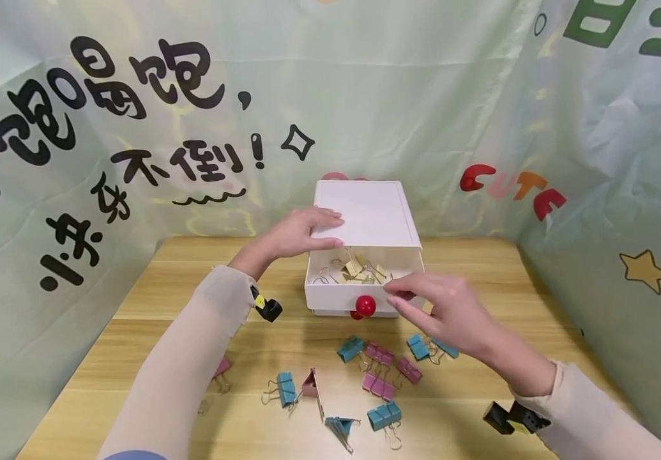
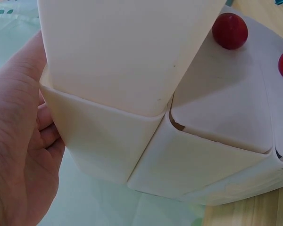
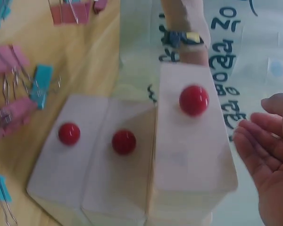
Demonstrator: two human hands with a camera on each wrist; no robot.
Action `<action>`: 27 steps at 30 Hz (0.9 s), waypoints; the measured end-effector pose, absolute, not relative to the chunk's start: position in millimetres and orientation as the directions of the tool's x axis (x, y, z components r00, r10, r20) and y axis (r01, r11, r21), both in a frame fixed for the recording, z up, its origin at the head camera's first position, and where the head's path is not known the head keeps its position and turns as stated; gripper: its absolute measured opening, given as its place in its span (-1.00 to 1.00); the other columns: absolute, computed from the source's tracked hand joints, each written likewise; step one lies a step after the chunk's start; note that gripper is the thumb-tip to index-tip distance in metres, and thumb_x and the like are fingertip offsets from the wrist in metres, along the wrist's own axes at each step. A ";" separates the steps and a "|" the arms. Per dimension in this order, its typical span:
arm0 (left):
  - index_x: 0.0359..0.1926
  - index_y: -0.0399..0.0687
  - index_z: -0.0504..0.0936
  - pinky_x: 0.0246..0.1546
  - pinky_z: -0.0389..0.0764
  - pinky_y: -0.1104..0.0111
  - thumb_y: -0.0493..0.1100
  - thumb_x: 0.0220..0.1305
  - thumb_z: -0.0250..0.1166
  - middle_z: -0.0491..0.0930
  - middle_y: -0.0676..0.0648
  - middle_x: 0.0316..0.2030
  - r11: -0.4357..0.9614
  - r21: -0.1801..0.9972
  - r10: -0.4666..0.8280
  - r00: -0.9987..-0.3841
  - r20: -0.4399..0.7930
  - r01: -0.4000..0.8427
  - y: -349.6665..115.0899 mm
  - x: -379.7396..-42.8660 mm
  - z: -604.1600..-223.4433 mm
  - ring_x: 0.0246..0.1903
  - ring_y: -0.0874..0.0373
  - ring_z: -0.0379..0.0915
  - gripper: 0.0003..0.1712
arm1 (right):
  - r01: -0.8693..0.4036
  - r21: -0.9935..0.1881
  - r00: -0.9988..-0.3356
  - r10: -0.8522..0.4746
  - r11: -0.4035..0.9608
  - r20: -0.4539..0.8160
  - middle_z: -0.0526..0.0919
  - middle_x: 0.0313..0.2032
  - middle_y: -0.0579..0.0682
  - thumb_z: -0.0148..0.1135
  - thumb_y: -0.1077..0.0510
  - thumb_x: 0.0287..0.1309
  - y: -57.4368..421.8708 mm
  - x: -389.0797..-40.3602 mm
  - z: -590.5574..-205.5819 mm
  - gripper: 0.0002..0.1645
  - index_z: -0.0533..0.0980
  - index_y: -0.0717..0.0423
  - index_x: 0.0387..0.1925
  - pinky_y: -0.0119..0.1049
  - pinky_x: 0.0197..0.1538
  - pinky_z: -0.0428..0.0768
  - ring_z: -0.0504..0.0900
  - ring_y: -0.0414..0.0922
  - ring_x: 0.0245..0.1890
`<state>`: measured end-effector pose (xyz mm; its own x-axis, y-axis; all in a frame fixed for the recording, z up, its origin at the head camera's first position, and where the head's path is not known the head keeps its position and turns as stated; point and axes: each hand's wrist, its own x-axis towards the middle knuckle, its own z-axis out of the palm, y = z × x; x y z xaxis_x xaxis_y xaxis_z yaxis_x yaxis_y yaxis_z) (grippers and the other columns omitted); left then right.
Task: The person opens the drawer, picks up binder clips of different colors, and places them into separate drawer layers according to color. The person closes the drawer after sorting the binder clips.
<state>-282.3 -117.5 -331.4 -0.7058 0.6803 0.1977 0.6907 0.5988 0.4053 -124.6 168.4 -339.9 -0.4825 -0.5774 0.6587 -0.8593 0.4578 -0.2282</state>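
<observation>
A small white drawer cabinet (image 1: 373, 211) stands at the back of the table, its top drawer (image 1: 330, 297) pulled out. Gold binder clips (image 1: 354, 267) lie inside that drawer, which has a red knob (image 1: 366, 306) on its front. My left hand (image 1: 292, 234) rests on the left part of the cabinet top, fingers extended over it and thumb along the front edge. Near the right corner of the drawer front is my right hand (image 1: 451, 313), fingers loosely bent and thumb apart from them. In the right wrist view, it holds nothing beside the drawer.
Several blue binder clips (image 1: 384, 415) and pink binder clips (image 1: 378, 386) are scattered over the wooden table (image 1: 152, 332) in front of the cabinet. Two lower drawers with red knobs (image 3: 69, 133) are closed. A printed cloth (image 1: 422, 115) hangs behind the table and along its sides.
</observation>
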 end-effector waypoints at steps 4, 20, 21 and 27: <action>0.30 0.10 0.52 0.41 0.07 0.11 0.33 0.25 0.22 0.33 0.09 0.36 0.604 0.402 0.678 -0.709 0.196 0.688 -117.5 -282.1 -330.7 0.39 0.14 0.13 -0.30 | -0.769 -0.387 -0.637 -0.556 0.509 0.535 0.74 -0.20 -0.17 0.32 0.18 0.23 163.9 -115.8 -343.3 -0.81 0.69 0.02 -0.12 -0.45 -0.37 0.62 0.68 -0.31 -0.28; 0.30 0.13 0.52 0.40 0.09 0.11 0.35 0.24 0.21 0.34 0.11 0.36 0.614 0.405 0.664 -0.720 0.199 0.678 -116.5 -281.6 -331.9 0.38 0.16 0.14 -0.29 | -0.323 -0.789 -0.849 -0.528 0.524 -0.003 0.70 -0.23 -0.10 0.15 -0.11 0.36 160.9 -118.9 -354.6 -0.64 0.67 0.05 -0.10 -0.25 -0.18 0.68 0.70 -0.18 -0.32; 0.29 0.13 0.52 0.40 0.09 0.12 0.35 0.24 0.22 0.34 0.11 0.36 0.612 0.405 0.665 -0.719 0.202 0.679 -116.6 -281.7 -332.1 0.38 0.16 0.15 -0.29 | -0.291 -0.817 -0.847 -0.531 0.498 -0.022 0.71 -0.22 -0.07 0.15 -0.09 0.37 160.5 -119.5 -355.5 -0.61 0.65 0.11 -0.08 -0.21 -0.16 0.69 0.71 -0.16 -0.30; 0.30 0.11 0.51 0.40 0.09 0.14 0.33 0.25 0.22 0.34 0.10 0.36 0.610 0.408 0.666 -0.719 0.200 0.679 -116.4 -280.9 -331.9 0.38 0.15 0.14 -0.30 | -0.111 -0.936 -0.826 -0.554 0.334 -0.100 0.70 -0.14 0.15 0.13 -0.02 0.39 156.8 -123.1 -365.0 -0.46 0.52 0.39 0.10 -0.14 -0.05 0.66 0.71 0.00 -0.18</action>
